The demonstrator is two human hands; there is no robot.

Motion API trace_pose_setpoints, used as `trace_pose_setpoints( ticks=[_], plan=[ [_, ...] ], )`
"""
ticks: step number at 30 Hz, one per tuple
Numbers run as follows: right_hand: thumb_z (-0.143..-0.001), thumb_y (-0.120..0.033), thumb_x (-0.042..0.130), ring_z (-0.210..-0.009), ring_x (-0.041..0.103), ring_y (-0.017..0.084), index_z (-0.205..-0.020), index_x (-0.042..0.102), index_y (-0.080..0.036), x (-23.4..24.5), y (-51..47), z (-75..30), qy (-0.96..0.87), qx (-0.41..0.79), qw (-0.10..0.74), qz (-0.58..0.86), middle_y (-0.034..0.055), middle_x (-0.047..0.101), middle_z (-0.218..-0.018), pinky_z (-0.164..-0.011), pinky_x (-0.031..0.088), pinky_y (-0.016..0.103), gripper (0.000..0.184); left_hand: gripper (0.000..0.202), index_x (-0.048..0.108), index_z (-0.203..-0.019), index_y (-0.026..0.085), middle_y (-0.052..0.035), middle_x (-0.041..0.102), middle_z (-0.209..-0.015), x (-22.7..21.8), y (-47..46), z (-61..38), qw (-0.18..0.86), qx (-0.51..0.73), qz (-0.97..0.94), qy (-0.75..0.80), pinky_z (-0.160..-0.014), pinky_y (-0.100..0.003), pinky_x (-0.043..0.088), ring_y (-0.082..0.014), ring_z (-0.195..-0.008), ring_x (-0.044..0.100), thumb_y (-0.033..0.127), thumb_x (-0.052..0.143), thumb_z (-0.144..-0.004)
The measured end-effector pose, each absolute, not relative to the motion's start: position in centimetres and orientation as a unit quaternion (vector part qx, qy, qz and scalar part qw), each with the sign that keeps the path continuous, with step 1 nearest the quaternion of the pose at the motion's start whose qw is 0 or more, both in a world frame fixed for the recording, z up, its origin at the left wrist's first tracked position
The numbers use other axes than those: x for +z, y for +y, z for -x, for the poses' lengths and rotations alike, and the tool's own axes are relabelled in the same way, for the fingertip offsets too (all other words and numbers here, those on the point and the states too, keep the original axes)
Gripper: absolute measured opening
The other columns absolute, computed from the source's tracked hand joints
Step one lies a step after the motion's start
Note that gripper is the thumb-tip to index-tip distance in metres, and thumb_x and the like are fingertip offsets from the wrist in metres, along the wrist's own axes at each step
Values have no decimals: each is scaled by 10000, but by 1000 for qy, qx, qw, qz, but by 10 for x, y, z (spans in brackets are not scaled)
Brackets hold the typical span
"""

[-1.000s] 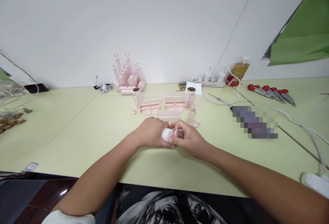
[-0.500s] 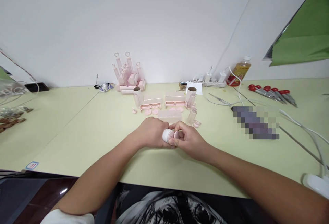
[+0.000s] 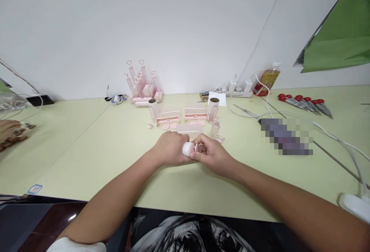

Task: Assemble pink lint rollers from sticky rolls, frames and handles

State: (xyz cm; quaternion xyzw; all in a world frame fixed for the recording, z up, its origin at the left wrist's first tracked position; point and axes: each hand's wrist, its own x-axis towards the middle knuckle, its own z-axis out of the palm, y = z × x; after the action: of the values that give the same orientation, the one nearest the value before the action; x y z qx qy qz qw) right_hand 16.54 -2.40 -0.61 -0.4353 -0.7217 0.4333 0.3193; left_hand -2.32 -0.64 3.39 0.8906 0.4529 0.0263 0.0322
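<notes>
Over the near middle of the table, my left hand (image 3: 171,148) is closed around a short white cylinder (image 3: 187,149), its round end facing right. My right hand (image 3: 213,154) pinches a small pink disc-like piece (image 3: 197,147) against or close to that end; whether it is seated there I cannot tell. Just beyond my hands lies a clear curved cover (image 3: 190,129). Behind it are two pink trays, one on the left (image 3: 168,120) and one on the right (image 3: 196,117), several flat pink discs (image 3: 165,127), and two tubes with brown rims, one on the left (image 3: 155,108) and one on the right (image 3: 214,106).
Pink assembled pieces with heart-shaped tops (image 3: 141,86) stand by the wall. To the right are a power strip (image 3: 239,93), a drink bottle (image 3: 267,79), tweezers (image 3: 245,110), red-handled tools (image 3: 305,103) and cables. Another person's hand (image 3: 8,128) is at the left edge.
My hands keep almost the same hold, with the pink piece shifted slightly at the cylinder's end. Another person's hand has come in at the left edge. The view has shifted a little.
</notes>
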Motion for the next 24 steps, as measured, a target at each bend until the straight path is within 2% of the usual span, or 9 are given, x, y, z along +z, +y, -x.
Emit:
trace_pose_setpoints(
  ticks=[12,18,21,24],
  plan=[
    [-802,-428,660,-634,476,138,-875,523,-222,-4,-23,-167,-730,424,327,424,-23,557,-728,-558,331,251,258,539,595,-845,203,-69,698,-809,33,-7,21,52,44,-886,459,-556,-309,376,-259,-714,647,723,499,-737],
    [-809,-428,657,-649,491,139,-923,546,-219,-7,-19,-169,-736,419,341,408,-9,577,-782,-575,364,260,262,592,599,-903,211,-57,703,-819,31,-7,23,91,59,-876,470,-566,-292,374,-243,-719,652,764,460,-742],
    [-802,-434,663,-684,532,149,-1035,539,-229,-8,-18,-170,-735,415,344,411,7,603,-870,-595,389,266,334,554,596,-957,214,-53,706,-868,30,-7,23,105,79,-874,468,-608,-290,394,-243,-775,660,720,476,-764],
    [-787,-452,673,-746,580,187,-1215,468,-245,-7,-19,-171,-747,395,313,434,27,630,-938,-627,402,284,517,484,584,-998,213,-51,704,-909,28,-8,21,103,90,-879,456,-608,-295,400,-242,-785,658,639,504,-783]
  ],
)
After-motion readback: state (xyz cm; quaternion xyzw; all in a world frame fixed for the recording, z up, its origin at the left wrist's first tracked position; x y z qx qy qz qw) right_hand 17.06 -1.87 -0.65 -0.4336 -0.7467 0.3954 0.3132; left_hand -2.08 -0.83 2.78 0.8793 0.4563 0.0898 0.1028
